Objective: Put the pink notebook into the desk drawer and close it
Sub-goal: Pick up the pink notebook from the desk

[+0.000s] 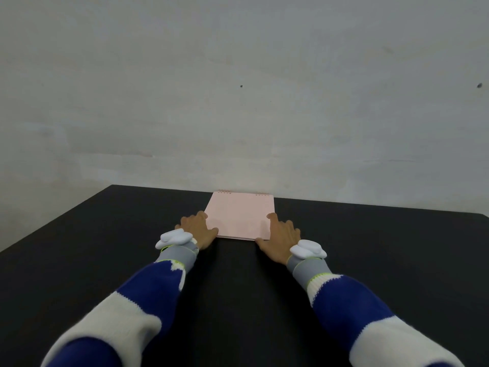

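A pink spiral notebook (pixel 239 214) lies flat on the black desk (pixel 105 260), near the far edge by the wall. My left hand (pixel 198 227) is at its left edge, with the thumb against the near left corner. My right hand (pixel 280 234) rests on the right edge, fingers on the cover and thumb at the near right corner. Both hands touch the notebook from the sides. The desk drawer is out of sight.
A pale grey wall (pixel 238 102) rises directly behind the desk. The desk's left edge (pixel 53 221) runs diagonally toward me. White trackers sit on grey bands at both wrists.
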The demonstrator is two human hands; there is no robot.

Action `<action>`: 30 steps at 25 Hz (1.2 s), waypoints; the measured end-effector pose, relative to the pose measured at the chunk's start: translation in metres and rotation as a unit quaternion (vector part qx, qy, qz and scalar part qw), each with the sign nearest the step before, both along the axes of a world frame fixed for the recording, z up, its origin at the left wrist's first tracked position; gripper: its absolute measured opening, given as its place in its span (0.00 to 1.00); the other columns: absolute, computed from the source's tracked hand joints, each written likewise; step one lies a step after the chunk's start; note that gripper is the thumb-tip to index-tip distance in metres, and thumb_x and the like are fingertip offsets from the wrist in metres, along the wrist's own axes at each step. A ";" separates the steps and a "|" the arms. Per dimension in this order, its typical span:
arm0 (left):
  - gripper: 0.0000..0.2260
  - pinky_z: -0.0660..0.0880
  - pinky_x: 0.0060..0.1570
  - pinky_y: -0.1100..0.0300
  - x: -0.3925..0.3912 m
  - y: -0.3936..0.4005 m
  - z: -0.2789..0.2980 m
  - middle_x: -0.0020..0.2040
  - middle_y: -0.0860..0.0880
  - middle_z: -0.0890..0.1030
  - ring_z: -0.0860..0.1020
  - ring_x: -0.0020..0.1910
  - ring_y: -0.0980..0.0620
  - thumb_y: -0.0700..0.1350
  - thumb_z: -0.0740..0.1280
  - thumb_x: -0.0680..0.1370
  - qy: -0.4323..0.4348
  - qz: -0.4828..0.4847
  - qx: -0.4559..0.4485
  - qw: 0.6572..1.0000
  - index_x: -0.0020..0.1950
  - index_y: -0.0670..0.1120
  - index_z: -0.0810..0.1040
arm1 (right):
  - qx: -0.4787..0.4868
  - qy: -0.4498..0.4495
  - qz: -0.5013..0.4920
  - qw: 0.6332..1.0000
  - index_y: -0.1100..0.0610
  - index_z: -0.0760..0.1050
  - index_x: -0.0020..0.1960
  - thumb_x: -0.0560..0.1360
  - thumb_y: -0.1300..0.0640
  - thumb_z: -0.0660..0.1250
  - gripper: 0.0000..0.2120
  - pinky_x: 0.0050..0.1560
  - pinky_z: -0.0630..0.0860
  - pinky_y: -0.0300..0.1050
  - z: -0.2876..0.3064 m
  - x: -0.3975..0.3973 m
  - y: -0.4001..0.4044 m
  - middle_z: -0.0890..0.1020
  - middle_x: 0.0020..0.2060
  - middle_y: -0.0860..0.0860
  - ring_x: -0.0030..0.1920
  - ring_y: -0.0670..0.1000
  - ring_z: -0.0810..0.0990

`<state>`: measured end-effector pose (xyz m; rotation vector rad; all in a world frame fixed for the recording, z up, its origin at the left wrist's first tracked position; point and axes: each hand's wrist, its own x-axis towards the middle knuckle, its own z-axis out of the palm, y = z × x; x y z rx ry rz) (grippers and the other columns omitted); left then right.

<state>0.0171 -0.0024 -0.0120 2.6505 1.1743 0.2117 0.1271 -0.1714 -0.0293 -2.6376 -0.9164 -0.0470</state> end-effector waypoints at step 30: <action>0.21 0.69 0.65 0.40 -0.006 -0.007 0.020 0.71 0.35 0.65 0.68 0.68 0.35 0.26 0.53 0.77 -0.377 0.089 -0.619 0.683 0.70 0.33 0.59 | 0.183 0.185 -0.095 0.961 0.58 0.66 0.67 0.71 0.52 0.68 0.27 0.63 0.72 0.52 0.021 -0.011 -0.005 0.75 0.65 0.57 0.66 0.60 0.71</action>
